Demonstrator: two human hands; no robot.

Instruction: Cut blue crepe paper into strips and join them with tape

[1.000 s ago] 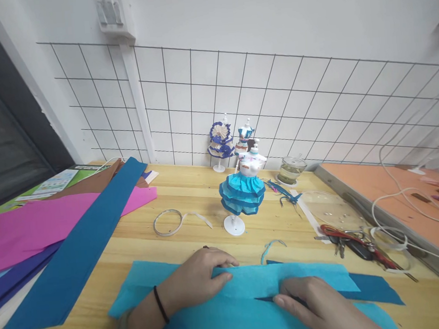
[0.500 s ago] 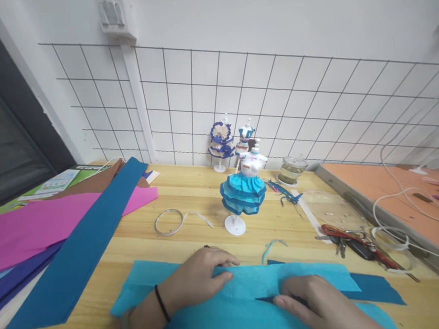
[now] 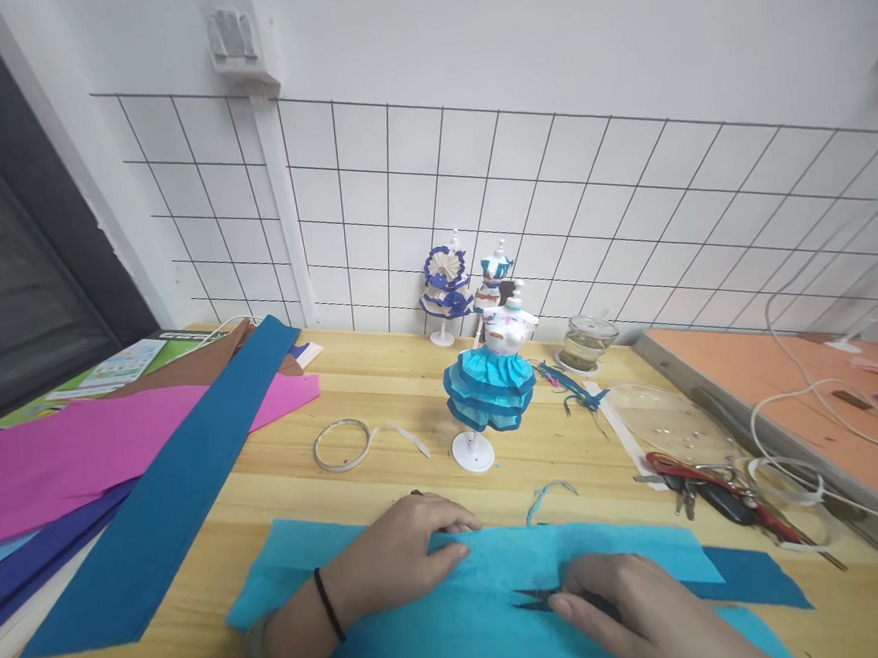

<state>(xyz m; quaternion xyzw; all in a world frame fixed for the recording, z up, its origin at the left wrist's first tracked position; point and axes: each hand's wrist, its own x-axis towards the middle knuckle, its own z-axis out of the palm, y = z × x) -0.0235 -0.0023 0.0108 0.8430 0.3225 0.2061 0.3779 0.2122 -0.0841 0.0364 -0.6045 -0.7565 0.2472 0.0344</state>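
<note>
Sheets of turquoise crepe paper (image 3: 445,629) lie across the front of the table. My left hand (image 3: 409,547) rests flat on the paper near its far edge, thumb and fingers apart, holding nothing. In my right hand (image 3: 624,602) is a pair of small dark scissors (image 3: 531,598), whose two pointed blades are parted and aim left over the sheet. Their handles are mostly hidden by my fingers. A darker blue strip (image 3: 757,572) sticks out from beneath at the right. Behind my hands stands a small dress form (image 3: 492,385) wearing a ruffled turquoise skirt.
At left are stacked pink paper (image 3: 78,444) and a long blue strip (image 3: 157,499). A tape roll (image 3: 343,466) lies mid-table. Two more small dress forms stand behind. On the right are a glass cup (image 3: 586,344), keys (image 3: 687,497) and an orange board (image 3: 758,377).
The scissor blades, closed together half a second ago, are now parted. Both hands stay in nearly the same place on the paper; the whole view has shifted slightly.
</note>
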